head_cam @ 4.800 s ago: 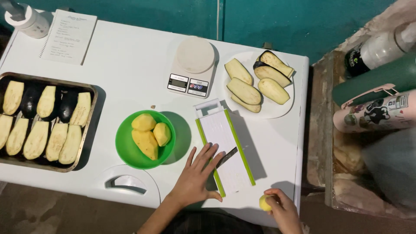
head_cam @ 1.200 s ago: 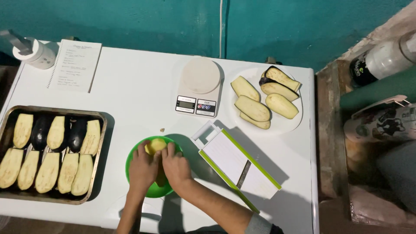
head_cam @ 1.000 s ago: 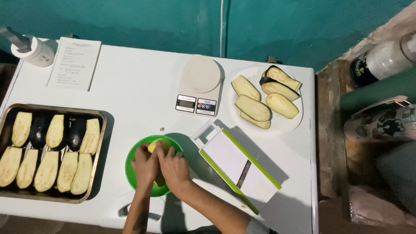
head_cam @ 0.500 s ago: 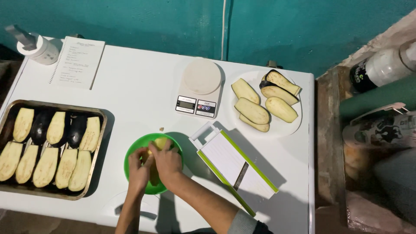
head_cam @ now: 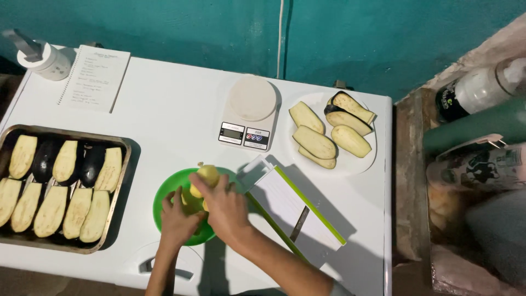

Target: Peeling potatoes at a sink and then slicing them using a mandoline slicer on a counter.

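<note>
Both hands (head_cam: 205, 211) still over green bowl (head_cam: 164, 200)

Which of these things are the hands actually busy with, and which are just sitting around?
In hand:
left hand
right hand
potatoes
green bowl

Lying about:
slicer
scale
plate of aubergine
tray of aubergine
notepad

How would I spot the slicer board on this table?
Start at the white table and find the green bowl under the two hands. Just right of it lies the slicer board, flat and slanted. It alone is a white rectangle with lime-green edges.
</note>
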